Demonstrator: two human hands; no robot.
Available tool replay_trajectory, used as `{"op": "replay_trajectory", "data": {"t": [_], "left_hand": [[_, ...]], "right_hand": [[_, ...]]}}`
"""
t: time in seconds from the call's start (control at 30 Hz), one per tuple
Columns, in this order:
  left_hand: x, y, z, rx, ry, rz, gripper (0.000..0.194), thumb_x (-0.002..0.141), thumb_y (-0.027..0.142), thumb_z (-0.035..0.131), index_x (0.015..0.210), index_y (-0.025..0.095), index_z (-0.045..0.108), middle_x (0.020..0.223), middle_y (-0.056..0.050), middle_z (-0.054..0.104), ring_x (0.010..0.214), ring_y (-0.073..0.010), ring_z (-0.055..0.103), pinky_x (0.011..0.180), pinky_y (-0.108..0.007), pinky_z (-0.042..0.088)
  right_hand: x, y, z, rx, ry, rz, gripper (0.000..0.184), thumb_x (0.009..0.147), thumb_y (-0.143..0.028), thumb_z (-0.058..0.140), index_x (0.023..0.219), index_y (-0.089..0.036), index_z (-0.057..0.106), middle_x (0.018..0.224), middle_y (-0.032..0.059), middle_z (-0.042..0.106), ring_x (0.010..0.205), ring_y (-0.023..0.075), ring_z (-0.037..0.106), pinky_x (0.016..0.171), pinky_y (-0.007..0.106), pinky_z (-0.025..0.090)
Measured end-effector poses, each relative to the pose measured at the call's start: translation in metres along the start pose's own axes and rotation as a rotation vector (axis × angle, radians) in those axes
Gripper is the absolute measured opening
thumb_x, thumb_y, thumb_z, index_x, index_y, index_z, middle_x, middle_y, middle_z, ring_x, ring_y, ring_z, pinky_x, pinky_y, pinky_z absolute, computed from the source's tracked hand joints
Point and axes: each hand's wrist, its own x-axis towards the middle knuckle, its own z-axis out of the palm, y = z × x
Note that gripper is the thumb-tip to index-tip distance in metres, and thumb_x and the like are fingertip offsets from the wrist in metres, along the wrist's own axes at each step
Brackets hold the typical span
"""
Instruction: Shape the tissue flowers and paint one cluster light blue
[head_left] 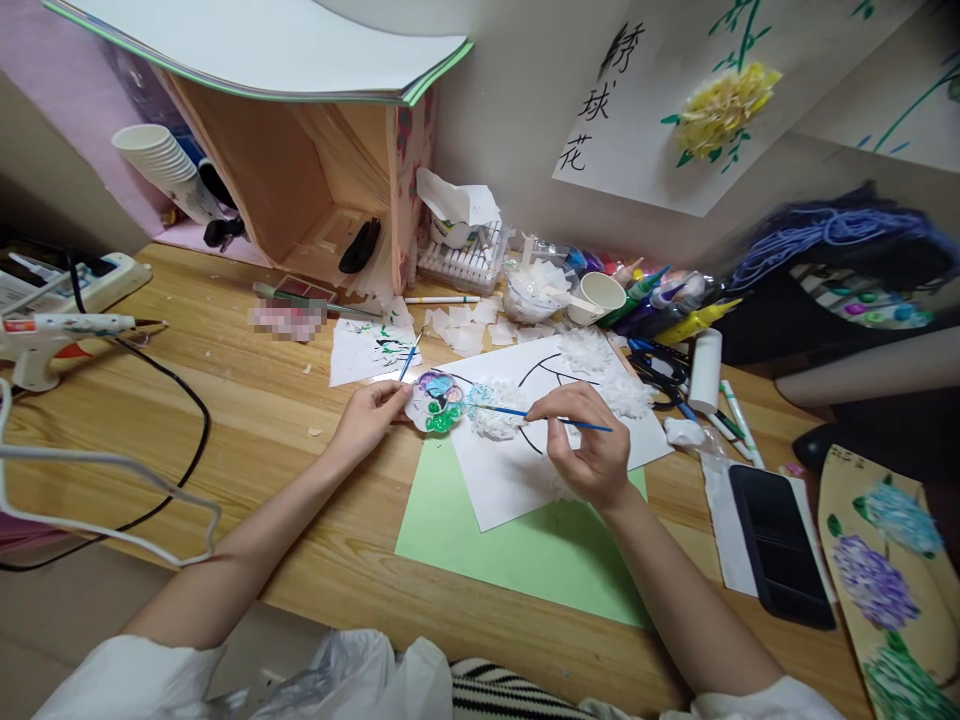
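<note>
My right hand (589,440) is closed on a thin blue paintbrush (506,410). The brush tip touches or hovers just over pale blue paint on ruffled white paper petals (495,420); which of the two I cannot tell. These petals are on a white sheet (487,490) with black drawn lines, and more white petal clusters (585,352) sit at its upper right. Between the fingers of my left hand (373,412) is a small white paint palette (412,410) with green, purple and blue paint. A second blue-handled brush (410,357) sticks up beside that hand; whether it is gripped is unclear.
Green paper (450,520) lies under the sheet. Torn paper scraps (461,328), a paper cup (600,297), paint tubes (697,322) and scissors (660,370) are behind. A phone (780,545) lies right; a glue gun (45,340) and black cable (202,430) are left.
</note>
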Motion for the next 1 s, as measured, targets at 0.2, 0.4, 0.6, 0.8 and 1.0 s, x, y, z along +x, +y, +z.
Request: {"op": "replay_trajectory", "data": {"t": [0.2,0.4,0.6,0.8,1.0], "left_hand": [[-0.001,0.002,0.001,-0.028,0.001,-0.001,0.039,0.064,0.051,0.067,0.079,0.015,0.066,0.077,-0.004,0.069,0.072,-0.0182,0.063,0.072,-0.031,0.053],[-0.002,0.004,0.002,-0.010,0.001,-0.002,0.042,0.063,0.053,0.067,0.079,0.014,0.067,0.078,-0.005,0.069,0.073,-0.0195,0.063,0.073,-0.033,0.054],[0.000,0.000,0.000,-0.032,-0.015,0.005,0.036,0.066,0.049,0.066,0.078,0.015,0.066,0.077,-0.002,0.069,0.071,-0.0169,0.063,0.071,-0.029,0.054],[0.000,-0.001,0.000,-0.035,-0.010,0.003,0.037,0.065,0.050,0.067,0.078,0.015,0.067,0.076,-0.003,0.069,0.070,-0.0173,0.063,0.071,-0.030,0.054],[0.004,0.005,-0.009,-0.012,0.088,0.016,0.041,0.062,0.052,0.068,0.078,0.015,0.067,0.073,-0.002,0.068,0.066,-0.0165,0.062,0.068,-0.029,0.053]], "right_hand": [[0.000,-0.005,0.006,0.079,-0.079,-0.003,0.026,0.076,-0.007,0.048,0.093,-0.022,0.059,0.082,0.0041,0.065,0.079,0.0187,0.057,0.071,0.037,0.047],[0.000,-0.004,0.013,0.069,-0.183,-0.001,0.027,0.078,-0.009,0.047,0.099,-0.023,0.058,0.088,0.0051,0.065,0.085,0.0193,0.058,0.074,0.038,0.047],[-0.001,-0.002,0.013,0.071,-0.173,0.005,0.027,0.078,-0.009,0.048,0.099,-0.023,0.058,0.089,0.0052,0.065,0.086,0.0194,0.058,0.075,0.038,0.047],[-0.001,-0.003,0.010,0.073,-0.111,0.015,0.027,0.078,-0.006,0.047,0.096,-0.022,0.058,0.087,0.0046,0.065,0.083,0.0193,0.056,0.073,0.037,0.046],[-0.002,-0.003,0.006,0.036,-0.011,0.025,0.020,0.077,-0.006,0.045,0.085,-0.021,0.056,0.074,0.0035,0.061,0.073,0.0180,0.052,0.068,0.036,0.044]]}}
